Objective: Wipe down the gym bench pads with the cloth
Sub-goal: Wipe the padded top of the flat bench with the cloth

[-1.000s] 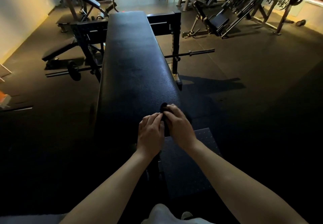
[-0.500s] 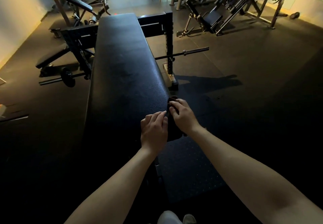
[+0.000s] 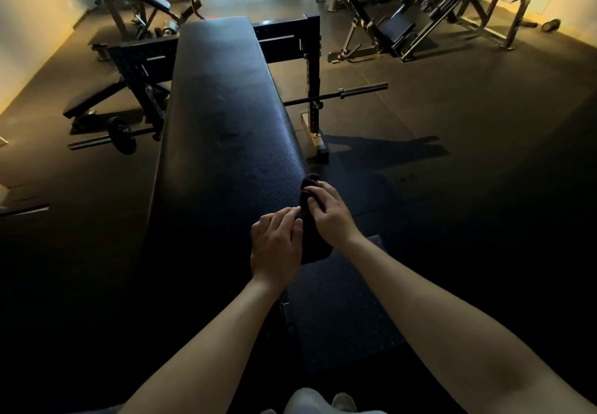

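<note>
**At near right edge: cloth [image 3: 316, 242] in hand**

Our right hand [image 3: 329, 215] grips the dark cloth on the padded surface [image 3: 223, 123], fingers curled round it. Our left hand [image 3: 276, 247] touches its left side; whether it grips, we cannot tell.

Both bare forearms reach forward from the lower edge of the view and converge, the wrists nearly straight. The left hand [image 3: 276, 245] lies palm down with knuckles up and fingers bent, its fingertips against the edge of the cloth [image 3: 310, 181]; whether it grips is unclear. The right hand [image 3: 329, 215], just beside it and slightly farther forward, curls its fingers [image 3: 318, 191] over the cloth, holding it.
</note>
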